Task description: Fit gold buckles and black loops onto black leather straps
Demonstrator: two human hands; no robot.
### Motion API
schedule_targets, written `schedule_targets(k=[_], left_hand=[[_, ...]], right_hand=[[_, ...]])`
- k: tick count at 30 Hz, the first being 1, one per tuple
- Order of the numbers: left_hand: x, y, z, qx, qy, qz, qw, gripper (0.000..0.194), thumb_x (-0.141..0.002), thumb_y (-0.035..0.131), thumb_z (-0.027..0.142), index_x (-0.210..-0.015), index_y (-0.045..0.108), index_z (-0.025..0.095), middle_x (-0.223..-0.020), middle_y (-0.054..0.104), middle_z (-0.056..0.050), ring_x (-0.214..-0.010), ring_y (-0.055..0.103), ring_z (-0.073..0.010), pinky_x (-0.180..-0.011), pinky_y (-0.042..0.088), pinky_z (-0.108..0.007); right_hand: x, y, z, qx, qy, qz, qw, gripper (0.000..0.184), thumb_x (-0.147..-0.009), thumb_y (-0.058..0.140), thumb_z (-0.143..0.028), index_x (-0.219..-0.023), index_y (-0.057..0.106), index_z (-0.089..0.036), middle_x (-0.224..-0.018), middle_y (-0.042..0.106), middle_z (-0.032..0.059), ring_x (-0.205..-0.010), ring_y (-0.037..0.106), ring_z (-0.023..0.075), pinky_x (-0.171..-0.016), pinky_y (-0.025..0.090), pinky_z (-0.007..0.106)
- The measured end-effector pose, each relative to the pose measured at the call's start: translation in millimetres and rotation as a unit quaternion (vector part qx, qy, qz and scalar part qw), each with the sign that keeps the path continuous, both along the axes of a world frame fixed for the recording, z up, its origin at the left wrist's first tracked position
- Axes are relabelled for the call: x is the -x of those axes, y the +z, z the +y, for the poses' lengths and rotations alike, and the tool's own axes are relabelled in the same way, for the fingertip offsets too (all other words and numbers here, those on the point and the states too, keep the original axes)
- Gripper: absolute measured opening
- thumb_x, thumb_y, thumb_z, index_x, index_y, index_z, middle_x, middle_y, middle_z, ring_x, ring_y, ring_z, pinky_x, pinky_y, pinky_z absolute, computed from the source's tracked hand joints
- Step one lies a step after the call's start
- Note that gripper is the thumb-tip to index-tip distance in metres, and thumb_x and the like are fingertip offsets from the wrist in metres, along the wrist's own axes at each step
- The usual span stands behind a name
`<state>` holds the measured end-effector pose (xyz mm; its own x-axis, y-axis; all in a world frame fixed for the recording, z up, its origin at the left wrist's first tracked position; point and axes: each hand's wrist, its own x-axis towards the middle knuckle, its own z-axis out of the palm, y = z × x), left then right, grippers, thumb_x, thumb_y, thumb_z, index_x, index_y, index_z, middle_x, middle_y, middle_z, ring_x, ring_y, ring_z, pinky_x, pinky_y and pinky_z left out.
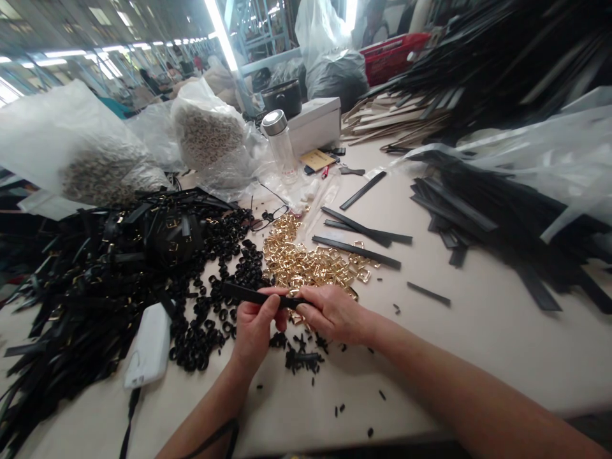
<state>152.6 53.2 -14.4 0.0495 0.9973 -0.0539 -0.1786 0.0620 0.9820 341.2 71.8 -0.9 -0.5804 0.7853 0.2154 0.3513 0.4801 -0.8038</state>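
Observation:
A black leather strap [246,294] is stretched between my two hands, above the table. My left hand [258,322] pinches its middle with the thumb on top. Closed around the strap's right end is my right hand [329,312], its fingertips covering that end. Just beyond them lies a pile of gold buckles [310,264]. To the left of it spreads a heap of small black loops [201,331]. Small black bits [303,360] are scattered on the table below my hands. Several loose black straps [356,252] rest past the buckles on the right.
A large heap of black buckled straps [109,274] covers the left side, with a white power bank [149,344] beside it. Behind stand a glass bottle [283,150], eyeglasses [270,217] and plastic bags [208,131]. More black strips [507,223] lie at the right under plastic.

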Motion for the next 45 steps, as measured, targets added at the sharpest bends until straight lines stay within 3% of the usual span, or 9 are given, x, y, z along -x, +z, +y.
schedule_targets(k=[2, 6, 8, 16, 23, 30, 35, 41, 45], left_hand=[[-2.1, -1.3, -1.7, 0.021, 0.0, 0.003, 1.0, 0.026, -0.084, 0.066, 0.04, -0.089, 0.073, 0.016, -0.049, 0.056, 0.003, -0.041, 0.048, -0.0067, -0.042, 0.037, -0.017], [-8.1, -1.4, -7.0, 0.032, -0.014, 0.045, 0.998, 0.028, -0.082, 0.068, 0.038, -0.097, 0.075, 0.015, -0.051, 0.055, 0.004, -0.042, 0.047, -0.006, -0.041, 0.035, -0.017], [-9.9, -0.5, -8.3, 0.034, -0.017, 0.055, 0.998, 0.031, -0.084, 0.066, 0.04, -0.101, 0.075, 0.015, -0.051, 0.053, 0.004, -0.042, 0.046, -0.0057, -0.041, 0.035, -0.017], [-10.9, 4.1, -7.8, 0.056, -0.047, 0.081, 0.994, 0.045, -0.086, 0.06, 0.048, -0.112, 0.071, 0.014, -0.05, 0.054, 0.003, -0.04, 0.045, -0.0064, -0.039, 0.034, -0.017], [-15.1, 6.9, -10.9, 0.063, -0.072, 0.1, 0.99, 0.051, -0.08, 0.066, 0.05, -0.116, 0.069, 0.015, -0.05, 0.055, 0.003, -0.041, 0.044, -0.007, -0.039, 0.035, -0.018], [-10.6, 13.4, -1.3, 0.048, -0.024, 0.104, 0.993, 0.044, -0.075, 0.071, 0.047, -0.102, 0.075, 0.013, -0.047, 0.052, 0.004, -0.041, 0.043, -0.0069, -0.04, 0.035, -0.019], [-7.9, 11.5, 2.7, 0.03, 0.01, 0.067, 0.997, 0.036, -0.074, 0.072, 0.044, -0.09, 0.076, 0.012, -0.051, 0.058, 0.001, -0.047, 0.049, -0.0091, -0.047, 0.04, -0.021], [-5.1, 7.5, 8.7, 0.05, 0.02, -0.026, 0.998, 0.036, -0.08, 0.068, 0.045, -0.091, 0.075, 0.012, -0.058, 0.062, -0.001, -0.047, 0.05, -0.0088, -0.045, 0.038, -0.02], [3.2, 15.1, 13.9, 0.069, 0.071, -0.108, 0.989, 0.037, -0.075, 0.073, 0.045, -0.091, 0.075, 0.011, -0.061, 0.063, -0.001, -0.047, 0.051, -0.0072, -0.045, 0.039, -0.019]], right_hand=[[0.7, -0.4, -0.4, -0.001, -0.008, -0.012, 1.0, 0.021, -0.093, 0.043, -0.022, -0.083, 0.06, -0.015, -0.068, 0.06, 0.0005, -0.059, 0.051, 0.0116, -0.058, 0.037, 0.022], [1.0, -1.3, 0.3, 0.003, 0.022, 0.02, 1.0, 0.032, -0.096, 0.039, -0.019, -0.119, 0.06, -0.02, -0.082, 0.068, 0.0017, -0.068, 0.059, 0.0129, -0.067, 0.044, 0.024], [1.4, -3.0, 0.6, 0.005, 0.022, 0.027, 0.999, 0.036, -0.097, 0.039, -0.02, -0.127, 0.057, -0.022, -0.086, 0.069, 0.0019, -0.07, 0.061, 0.0134, -0.07, 0.045, 0.024], [4.7, -7.8, -0.3, -0.009, 0.005, 0.009, 1.0, 0.03, -0.096, 0.041, -0.022, -0.121, 0.058, -0.018, -0.079, 0.069, 0.0016, -0.067, 0.061, 0.0137, -0.067, 0.045, 0.025], [5.7, -14.1, 0.0, -0.039, -0.033, -0.077, 0.996, 0.024, -0.097, 0.043, -0.03, -0.091, 0.061, -0.016, -0.072, 0.067, 0.0044, -0.061, 0.058, 0.015, -0.058, 0.04, 0.024], [4.1, -12.8, 0.6, -0.042, -0.009, -0.043, 0.998, 0.027, -0.098, 0.042, -0.036, -0.092, 0.06, -0.017, -0.073, 0.067, 0.0031, -0.062, 0.059, 0.0146, -0.06, 0.041, 0.024], [2.8, -3.8, 0.0, 0.002, 0.007, -0.01, 1.0, 0.024, -0.097, 0.044, -0.035, -0.096, 0.063, -0.019, -0.076, 0.068, 0.0015, -0.064, 0.061, 0.0135, -0.063, 0.044, 0.023], [-4.5, -4.5, 2.1, -0.013, -0.059, 0.046, 0.997, 0.039, -0.097, 0.037, -0.047, -0.108, 0.061, -0.017, -0.076, 0.068, 0.0031, -0.064, 0.062, 0.0157, -0.062, 0.047, 0.026], [-11.1, -11.5, 5.2, -0.019, -0.109, 0.098, 0.989, 0.036, -0.097, 0.04, -0.045, -0.108, 0.061, -0.019, -0.08, 0.069, 0.0051, -0.069, 0.066, 0.0178, -0.062, 0.052, 0.028]])
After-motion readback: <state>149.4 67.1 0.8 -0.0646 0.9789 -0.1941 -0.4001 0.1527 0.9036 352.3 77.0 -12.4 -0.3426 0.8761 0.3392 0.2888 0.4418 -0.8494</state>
